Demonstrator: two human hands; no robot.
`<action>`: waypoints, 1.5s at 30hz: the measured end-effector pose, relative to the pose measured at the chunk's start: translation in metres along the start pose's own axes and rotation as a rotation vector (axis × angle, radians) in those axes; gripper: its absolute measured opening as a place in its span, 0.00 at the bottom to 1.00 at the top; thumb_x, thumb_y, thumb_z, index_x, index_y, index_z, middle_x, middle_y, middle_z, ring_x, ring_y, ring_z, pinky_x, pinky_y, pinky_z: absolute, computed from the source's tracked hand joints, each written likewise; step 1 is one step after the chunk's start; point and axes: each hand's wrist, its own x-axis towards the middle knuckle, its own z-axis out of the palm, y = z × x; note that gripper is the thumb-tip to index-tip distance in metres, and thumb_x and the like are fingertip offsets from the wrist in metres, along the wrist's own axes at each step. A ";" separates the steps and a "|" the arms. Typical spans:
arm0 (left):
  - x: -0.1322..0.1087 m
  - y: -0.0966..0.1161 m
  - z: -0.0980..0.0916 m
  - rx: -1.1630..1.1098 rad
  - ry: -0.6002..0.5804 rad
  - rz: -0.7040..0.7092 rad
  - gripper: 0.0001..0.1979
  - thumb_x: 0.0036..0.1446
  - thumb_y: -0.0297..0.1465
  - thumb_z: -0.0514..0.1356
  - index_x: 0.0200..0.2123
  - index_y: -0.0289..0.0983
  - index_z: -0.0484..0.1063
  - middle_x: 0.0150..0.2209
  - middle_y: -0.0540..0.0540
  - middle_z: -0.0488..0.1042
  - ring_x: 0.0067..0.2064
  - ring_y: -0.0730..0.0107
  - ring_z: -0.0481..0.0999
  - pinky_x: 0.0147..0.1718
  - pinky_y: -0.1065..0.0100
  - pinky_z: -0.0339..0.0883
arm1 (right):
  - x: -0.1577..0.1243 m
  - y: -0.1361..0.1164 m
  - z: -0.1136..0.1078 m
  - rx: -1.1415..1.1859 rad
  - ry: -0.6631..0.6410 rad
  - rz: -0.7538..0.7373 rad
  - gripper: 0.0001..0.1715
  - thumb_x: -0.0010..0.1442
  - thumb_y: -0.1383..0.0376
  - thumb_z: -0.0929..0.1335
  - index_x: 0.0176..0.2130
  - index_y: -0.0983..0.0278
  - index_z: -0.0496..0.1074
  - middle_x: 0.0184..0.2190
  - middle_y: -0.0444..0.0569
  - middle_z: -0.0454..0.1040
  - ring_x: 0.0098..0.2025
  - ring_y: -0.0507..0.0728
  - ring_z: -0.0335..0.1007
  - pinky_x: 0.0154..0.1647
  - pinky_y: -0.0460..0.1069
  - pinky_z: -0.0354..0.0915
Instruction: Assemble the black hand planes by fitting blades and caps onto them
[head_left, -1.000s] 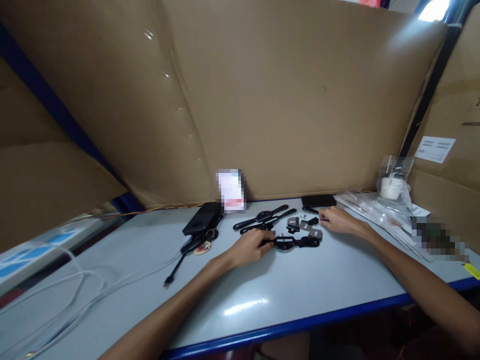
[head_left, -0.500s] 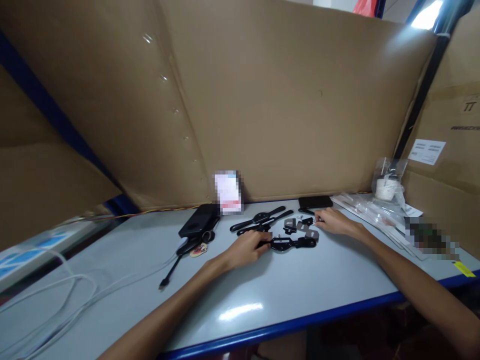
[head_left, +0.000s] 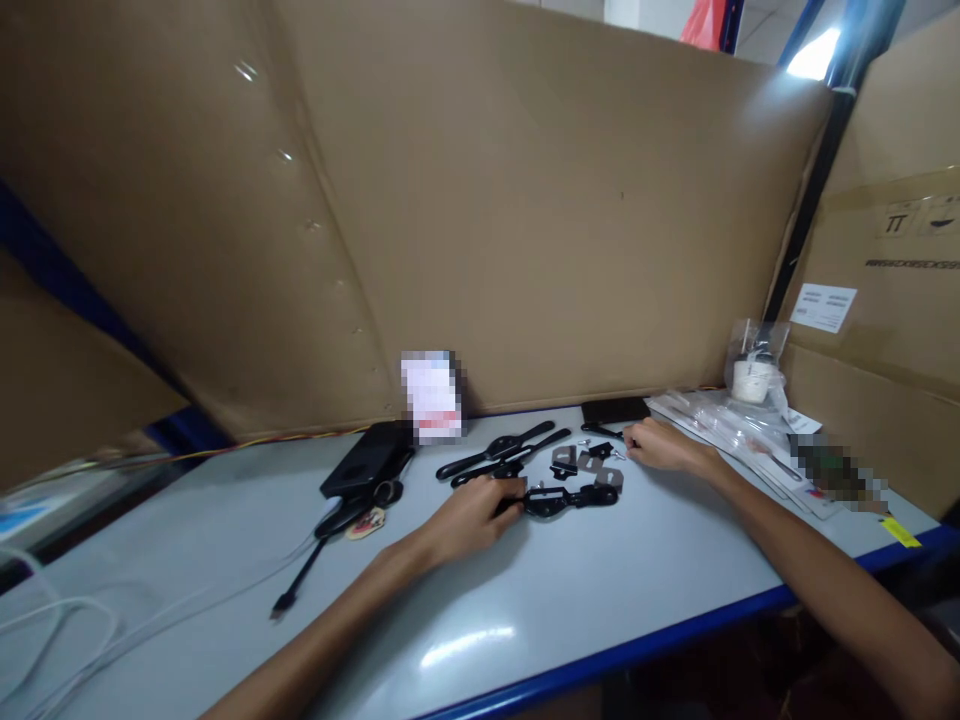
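A black spokeshave [head_left: 551, 502] lies across the table in front of me, and my left hand [head_left: 484, 515] is wrapped round its left handle. Its right handle is free. My right hand [head_left: 652, 443] rests on the table farther right, fingers curled together at the right end of a slim black tool [head_left: 600, 430]; whatever they pinch is hidden. Between the hands lie a small black cap [head_left: 564, 468], another black cap [head_left: 600, 450], several grey metal blades [head_left: 609, 478] and small screws [head_left: 583, 442]. Two more black spokeshaves [head_left: 499, 448] lie behind my left hand.
A black power bank [head_left: 367, 460] with cables lies left. A blurred white card [head_left: 433, 398] leans on the cardboard wall [head_left: 487, 220]. At the back are a dark phone [head_left: 615, 410], plastic sleeves [head_left: 720, 425] and a bagged cup [head_left: 752, 380]. The table's blue edge [head_left: 600, 655] runs in front.
The view has turned a little to the right. My left hand stays on the spokeshave; my right hand has shifted slightly right, away from the small cap and screw.
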 end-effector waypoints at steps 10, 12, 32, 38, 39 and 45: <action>-0.012 0.043 0.000 0.143 -0.061 0.068 0.18 0.67 0.45 0.55 0.32 0.38 0.71 0.28 0.46 0.74 0.31 0.60 0.73 0.30 0.63 0.52 | 0.001 0.003 0.001 0.002 0.106 -0.052 0.14 0.64 0.69 0.67 0.46 0.62 0.80 0.41 0.56 0.81 0.40 0.60 0.75 0.34 0.49 0.55; -0.013 0.048 0.002 0.147 -0.083 0.095 0.18 0.68 0.45 0.55 0.32 0.38 0.70 0.26 0.47 0.73 0.31 0.60 0.73 0.30 0.63 0.51 | 0.001 0.001 0.002 -0.030 0.156 -0.038 0.13 0.66 0.67 0.66 0.45 0.62 0.80 0.41 0.56 0.82 0.40 0.60 0.75 0.34 0.49 0.54; -0.014 0.050 0.000 0.135 -0.092 0.119 0.16 0.69 0.42 0.55 0.34 0.38 0.73 0.27 0.45 0.74 0.30 0.59 0.74 0.29 0.63 0.54 | -0.007 -0.010 -0.005 -0.129 0.086 -0.019 0.15 0.62 0.72 0.66 0.43 0.62 0.80 0.40 0.56 0.82 0.38 0.60 0.74 0.33 0.50 0.54; -0.012 0.046 0.000 0.093 -0.083 0.137 0.22 0.66 0.51 0.59 0.34 0.38 0.73 0.27 0.46 0.74 0.30 0.60 0.73 0.29 0.64 0.53 | -0.004 -0.005 -0.001 -0.139 0.051 -0.030 0.14 0.63 0.73 0.64 0.38 0.63 0.79 0.39 0.55 0.81 0.39 0.59 0.75 0.33 0.50 0.53; -0.011 0.045 0.000 0.081 -0.085 0.140 0.23 0.63 0.53 0.61 0.33 0.38 0.73 0.26 0.47 0.74 0.30 0.60 0.73 0.29 0.64 0.53 | -0.003 -0.004 0.000 -0.148 0.055 -0.033 0.14 0.63 0.73 0.64 0.38 0.63 0.78 0.38 0.55 0.81 0.38 0.59 0.74 0.33 0.50 0.53; -0.009 0.043 0.004 0.087 -0.064 0.121 0.23 0.60 0.54 0.63 0.33 0.37 0.74 0.25 0.48 0.73 0.28 0.61 0.72 0.29 0.64 0.53 | -0.003 -0.009 0.004 -0.115 0.082 -0.003 0.13 0.63 0.74 0.64 0.37 0.64 0.78 0.37 0.57 0.81 0.39 0.60 0.75 0.33 0.50 0.54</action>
